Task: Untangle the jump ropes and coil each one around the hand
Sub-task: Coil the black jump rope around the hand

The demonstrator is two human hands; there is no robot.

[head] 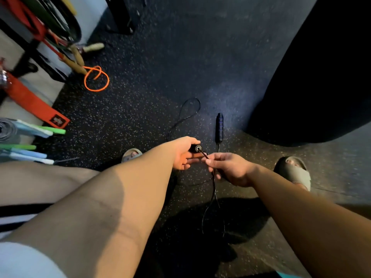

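My left hand (183, 154) grips a black jump-rope handle (195, 148), its end cap facing up at me. My right hand (230, 169) pinches the thin black cord (213, 189) right where it leaves that handle; the cord hangs below in a long loop. The second black handle with blue rings (219, 127) lies on the speckled floor just beyond my hands. A thin loop of black cord (190, 109) lies on the floor past it. An orange rope (96, 79) with wooden handles (77, 61) lies at the far left.
A rack with red, green and black resistance bands (46, 27) stands at the upper left, with a red strap (34, 103) and folded mats (24, 133) below it. A large dark round object (321, 67) fills the right. My sandalled feet (295, 171) stand on the floor.
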